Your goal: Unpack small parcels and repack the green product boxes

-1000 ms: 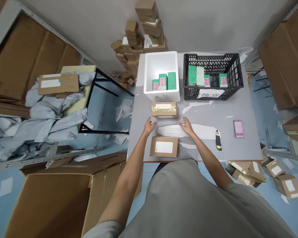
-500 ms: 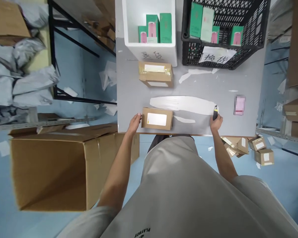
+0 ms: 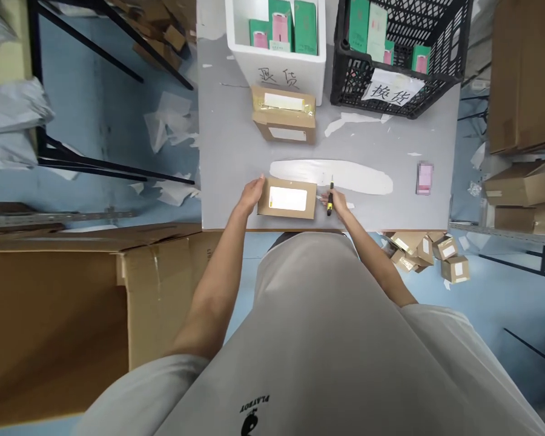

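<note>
A small brown cardboard box [image 3: 287, 198] with a white label lies at the near edge of the grey table [image 3: 227, 151]. My left hand [image 3: 252, 193] rests against the box's left end, fingers curled on its side. My right hand [image 3: 336, 201] is closed round a black and yellow utility knife [image 3: 330, 200], held just off the box's right end with the blade pointing away from me. A second, taped brown box [image 3: 284, 113] lies farther back, in front of the white foam container.
A white foam box [image 3: 277, 66] and a black plastic crate [image 3: 436, 85] at the far edge hold green and pink cartons. A pink item [image 3: 424, 177] lies at the right. A big open carton [image 3: 72, 303] stands on the floor to the left; small boxes [image 3: 436, 254] are scattered at the right.
My right hand picked up the knife from the right of the table and carried it left to the near box. My left hand stays on the box's left end.
</note>
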Tool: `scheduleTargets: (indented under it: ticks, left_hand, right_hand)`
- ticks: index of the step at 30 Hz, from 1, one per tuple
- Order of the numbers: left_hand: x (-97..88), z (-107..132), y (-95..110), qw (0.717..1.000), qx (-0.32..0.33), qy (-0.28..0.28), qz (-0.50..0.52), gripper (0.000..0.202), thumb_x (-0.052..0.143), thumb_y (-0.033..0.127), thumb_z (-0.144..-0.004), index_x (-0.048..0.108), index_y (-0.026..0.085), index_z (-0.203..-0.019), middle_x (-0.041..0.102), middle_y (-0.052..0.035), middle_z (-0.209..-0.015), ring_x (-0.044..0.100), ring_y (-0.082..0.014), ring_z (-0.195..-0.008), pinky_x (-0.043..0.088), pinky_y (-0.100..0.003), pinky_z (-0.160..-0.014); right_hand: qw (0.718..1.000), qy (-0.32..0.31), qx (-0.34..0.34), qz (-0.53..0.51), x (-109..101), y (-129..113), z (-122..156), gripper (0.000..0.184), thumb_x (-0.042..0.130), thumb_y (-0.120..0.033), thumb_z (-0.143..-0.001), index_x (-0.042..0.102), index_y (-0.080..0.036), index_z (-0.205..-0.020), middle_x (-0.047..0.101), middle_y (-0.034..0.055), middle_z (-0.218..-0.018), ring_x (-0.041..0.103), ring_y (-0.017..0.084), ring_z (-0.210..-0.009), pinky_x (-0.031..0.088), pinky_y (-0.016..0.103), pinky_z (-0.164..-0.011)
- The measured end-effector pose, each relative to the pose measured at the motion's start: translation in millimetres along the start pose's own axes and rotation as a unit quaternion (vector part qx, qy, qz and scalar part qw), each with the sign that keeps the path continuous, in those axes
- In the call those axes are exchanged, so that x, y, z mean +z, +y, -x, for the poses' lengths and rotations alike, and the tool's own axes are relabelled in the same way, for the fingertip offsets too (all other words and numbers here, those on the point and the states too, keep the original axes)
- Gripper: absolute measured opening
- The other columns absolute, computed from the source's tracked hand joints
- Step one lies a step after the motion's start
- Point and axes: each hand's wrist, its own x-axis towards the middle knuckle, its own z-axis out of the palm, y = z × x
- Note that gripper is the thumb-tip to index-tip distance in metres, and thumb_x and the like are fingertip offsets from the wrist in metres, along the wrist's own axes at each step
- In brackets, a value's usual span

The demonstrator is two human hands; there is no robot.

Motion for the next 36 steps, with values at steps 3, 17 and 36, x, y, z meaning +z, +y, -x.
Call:
scheduleTargets:
  ticks: [3, 17, 36]
  left_hand:
    - [3.2, 7.9, -0.9, 0.999, -0.036, 0.002, 0.021, 0.051, 0.073, 0.067, -0.113, 0.076, 0.016, -0.117, 0.084, -0.0190, -0.138, 0.076, -0.0330, -0.131, 0.057, -0.047, -0.128]
    - [27.4, 70.0, -68.9, 0.973, 0.090, -0.006, 0.213, 0.066, 0.100, 0.050, -0.090, 0.072, 0.030, -0.147, 0.078, -0.0153, -0.142, 0.080, -0.0340, -0.137, 0.073, -0.050, -0.115]
    - [7.4, 46.9, -81.5, 0.964, 0.211, -0.132, 0.096, 0.049, 0.082, 0.037, -0.104, 0.083, 0.028, -0.152, 0.071, -0.0096, -0.129, 0.077, -0.0280, -0.120, 0.069, -0.045, -0.114]
  right_hand:
    - [1.000, -0.003, 0.001, -0.025, 18.2, 5.0, 16.7, 0.015, 0.065, -0.033, -0.110, 0.070, -0.022, -0.101, 0.091, 0.0106, -0.102, 0.090, 0.023, -0.090, 0.076, 0.038, -0.094]
    - [0.991, 0.120, -0.063, -0.008, -5.8, 7.3, 103.9, 0.015, 0.075, -0.035, -0.105, 0.069, -0.022, -0.111, 0.092, 0.0037, -0.112, 0.087, 0.015, -0.101, 0.069, 0.025, -0.092]
    - [0.738, -0.178, -0.193, 0.622, 53.7, -80.6, 135.4, 0.091, 0.037, -0.093, -0.119, 0.084, -0.018, -0.137, 0.082, 0.0062, -0.090, 0.078, 0.027, -0.085, 0.052, 0.033, -0.088]
